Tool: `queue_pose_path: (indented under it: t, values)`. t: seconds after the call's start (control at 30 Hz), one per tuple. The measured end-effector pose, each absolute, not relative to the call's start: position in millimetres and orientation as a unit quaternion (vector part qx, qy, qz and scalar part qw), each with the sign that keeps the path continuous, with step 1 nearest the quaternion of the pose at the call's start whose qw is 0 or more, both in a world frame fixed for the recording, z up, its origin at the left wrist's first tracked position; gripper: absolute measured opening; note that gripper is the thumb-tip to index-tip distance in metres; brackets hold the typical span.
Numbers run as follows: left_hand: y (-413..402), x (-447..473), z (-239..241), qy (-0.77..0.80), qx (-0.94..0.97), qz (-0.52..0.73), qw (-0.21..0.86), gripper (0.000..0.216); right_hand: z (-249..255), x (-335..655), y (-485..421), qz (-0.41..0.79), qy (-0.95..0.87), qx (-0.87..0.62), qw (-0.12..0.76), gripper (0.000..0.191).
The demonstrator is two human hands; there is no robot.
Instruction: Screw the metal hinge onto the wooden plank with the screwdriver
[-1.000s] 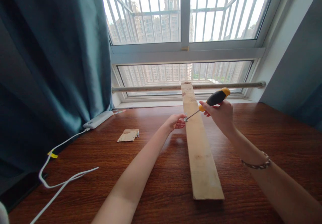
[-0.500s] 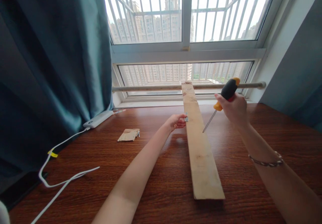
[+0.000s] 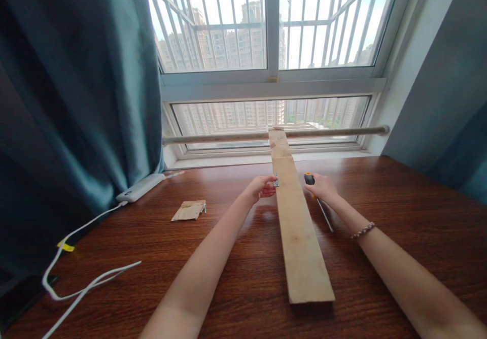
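A long pale wooden plank (image 3: 298,227) lies on the brown wooden table (image 3: 399,212), its far end propped on a rail (image 3: 213,137) under the window. My left hand (image 3: 261,187) pinches a small metal bracket (image 3: 276,179) against the plank's left edge. My right hand (image 3: 322,187) is low at the plank's right side, closed on a screwdriver (image 3: 309,178) with a black and orange handle. Its metal shaft (image 3: 325,215) points back toward me along the tabletop.
A small wood offcut (image 3: 187,210) lies left of the plank. A white power bank (image 3: 140,188) with white cables (image 3: 81,278) sits at the table's left edge by the teal curtain (image 3: 76,90). A barred window (image 3: 266,24) is straight ahead.
My right hand lifted the screwdriver tip off the bracket, swung it right, then lowered it to the table beside the plank. My left hand stayed on the bracket.
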State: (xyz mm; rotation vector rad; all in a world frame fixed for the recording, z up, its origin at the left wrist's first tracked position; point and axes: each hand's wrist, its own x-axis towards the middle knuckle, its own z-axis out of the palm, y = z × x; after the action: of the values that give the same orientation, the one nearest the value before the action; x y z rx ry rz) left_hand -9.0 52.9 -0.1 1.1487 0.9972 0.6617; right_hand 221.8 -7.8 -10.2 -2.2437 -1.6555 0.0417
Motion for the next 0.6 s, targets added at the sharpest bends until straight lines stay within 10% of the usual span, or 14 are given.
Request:
queue_pose_path:
  t: [0.6]
  values:
    - [50.0, -7.8, 0.6, 0.451, 0.495, 0.317, 0.672, 0.023, -28.4, 223.1, -3.0, 0.026, -0.579, -0.802, 0.146, 0.044]
